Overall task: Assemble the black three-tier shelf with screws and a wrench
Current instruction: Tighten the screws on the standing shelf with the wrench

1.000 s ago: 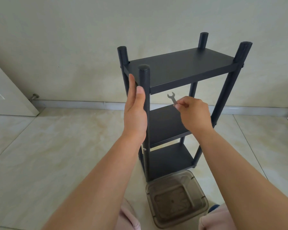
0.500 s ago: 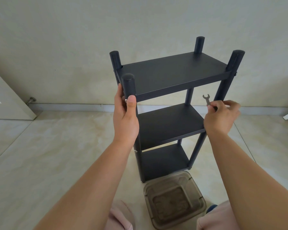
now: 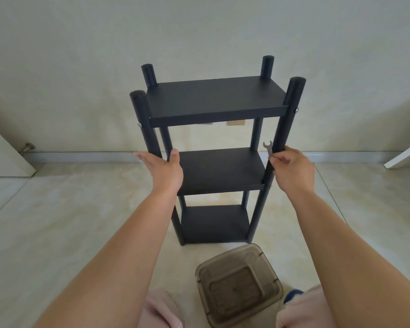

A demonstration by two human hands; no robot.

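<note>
The black three-tier shelf (image 3: 217, 100) stands upright on the pale tiled floor – four round posts, three flat boards one above another, the post tops rising above the highest board. Silver screw heads show on the near left post (image 3: 139, 124) and near right post (image 3: 295, 110) at the top board. A small grey open-ended wrench (image 3: 268, 149) is held upright just left of the near right post, jaw end up, above the middle board.

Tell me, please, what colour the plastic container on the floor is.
The plastic container is translucent smoky brown, per the head view.
</note>
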